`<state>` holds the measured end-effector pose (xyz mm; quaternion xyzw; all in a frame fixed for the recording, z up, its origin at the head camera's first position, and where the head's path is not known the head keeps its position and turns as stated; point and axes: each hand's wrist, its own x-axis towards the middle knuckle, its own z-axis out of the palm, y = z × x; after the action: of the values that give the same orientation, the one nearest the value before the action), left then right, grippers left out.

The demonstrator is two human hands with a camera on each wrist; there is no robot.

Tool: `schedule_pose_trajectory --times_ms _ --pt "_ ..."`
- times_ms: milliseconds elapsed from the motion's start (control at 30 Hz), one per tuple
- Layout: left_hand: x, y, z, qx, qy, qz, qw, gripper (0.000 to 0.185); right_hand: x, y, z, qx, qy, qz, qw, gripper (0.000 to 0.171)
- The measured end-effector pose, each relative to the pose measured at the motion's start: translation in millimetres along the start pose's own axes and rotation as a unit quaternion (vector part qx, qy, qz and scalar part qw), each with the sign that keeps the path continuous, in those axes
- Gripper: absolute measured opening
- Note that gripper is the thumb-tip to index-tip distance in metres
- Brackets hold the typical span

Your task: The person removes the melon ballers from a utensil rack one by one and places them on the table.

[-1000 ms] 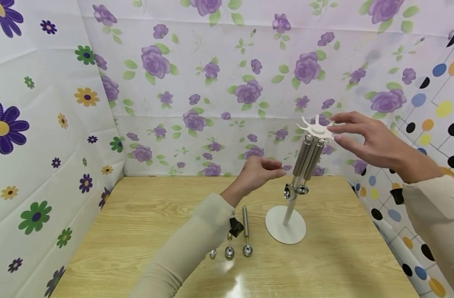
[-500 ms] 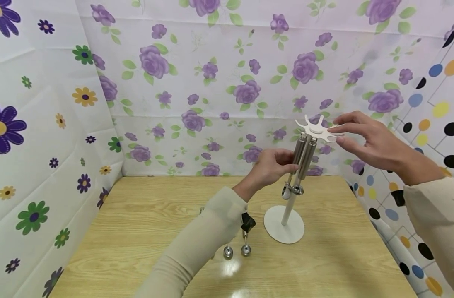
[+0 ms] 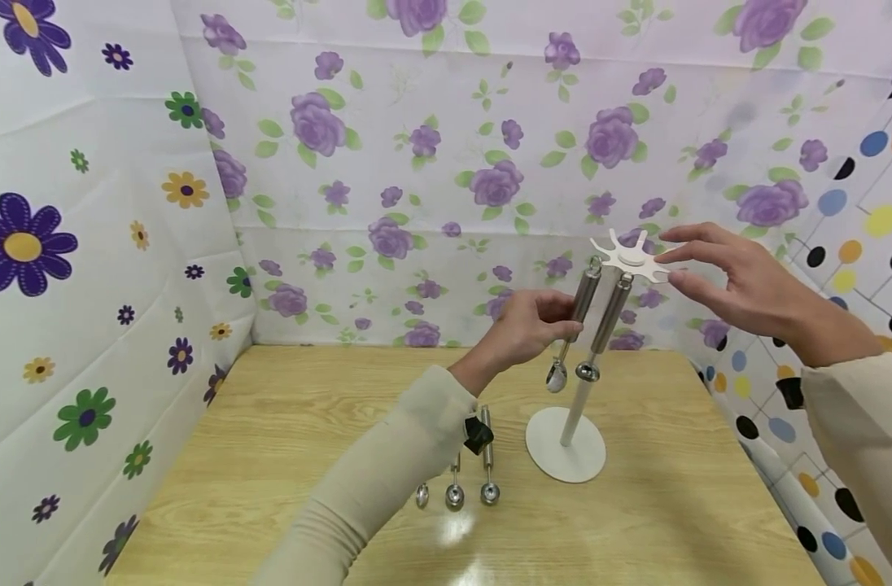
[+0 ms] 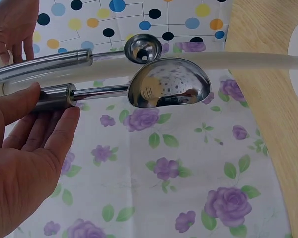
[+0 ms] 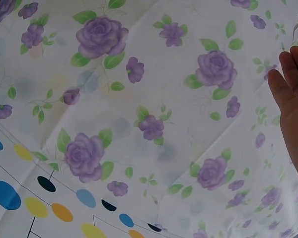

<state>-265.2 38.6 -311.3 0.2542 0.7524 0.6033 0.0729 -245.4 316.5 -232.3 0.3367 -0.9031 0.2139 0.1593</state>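
Observation:
My left hand (image 3: 530, 325) pinches the steel handle of a scoop (image 4: 171, 82) between thumb and fingers. The scoop's wide half-oval bowl points down, and its hanging loop is up at an arm of the white stand (image 3: 631, 259). Beside it a melon baller (image 3: 610, 317) with a small round bowl hangs from another arm. With fingers extended, my right hand (image 3: 742, 285) touches the right-side arms of the stand's top. In the right wrist view, part of the right hand (image 5: 295, 104) shows at the edge, a hooked arm at its fingertips.
Left of the stand's round base (image 3: 552, 460), several steel utensils lie on the wooden table (image 3: 329, 407): one melon baller (image 3: 490, 493), a second baller (image 3: 455, 495) and a small bowl end (image 3: 422, 495), partly hidden by the left sleeve. Patterned cloth (image 3: 387, 163) surrounds the table.
My left hand has moved right and up to the hanging utensils and taken the scoop's handle, swinging it left, apart from the melon baller. The stand's top has turned slightly; my right hand stays there.

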Motion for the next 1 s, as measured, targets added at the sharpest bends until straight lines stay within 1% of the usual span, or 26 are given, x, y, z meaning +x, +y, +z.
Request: schedule_pose_trajectory --times_ms 200,400,500,600,733,900,1000 --pt "-4.0 2.0 -7.4 -0.003 0.002 -0.001 1.0000 0.029 1 -1 -1 0.001 -0.009 0.002 1.000 0.027" --pt "-10.3 -6.1 -16.6 0.026 0.012 0.002 0.9996 0.027 1 -1 1 0.025 -0.021 0.020 0.999 0.027" --pt "-15.1 -12.2 -21.7 0.040 0.015 -0.007 0.9991 0.028 0 -1 3 0.032 -0.025 0.027 0.999 0.028" --pt "-19.6 -18.5 -27.8 0.048 0.020 -0.018 0.9985 0.029 1 -2 4 0.030 -0.025 0.029 0.999 0.041" --pt "-25.4 -27.1 -37.2 0.056 0.025 -0.022 0.9979 0.030 1 -3 6 0.027 -0.021 0.032 0.999 0.060" --pt "-36.2 -37.6 -49.2 0.059 0.032 -0.031 0.9973 0.028 3 -3 8 0.030 -0.020 0.037 0.999 0.063" --pt "-42.3 -44.8 -55.8 0.043 0.038 -0.036 0.9977 0.028 4 -4 9 0.031 -0.019 0.037 0.999 0.063"
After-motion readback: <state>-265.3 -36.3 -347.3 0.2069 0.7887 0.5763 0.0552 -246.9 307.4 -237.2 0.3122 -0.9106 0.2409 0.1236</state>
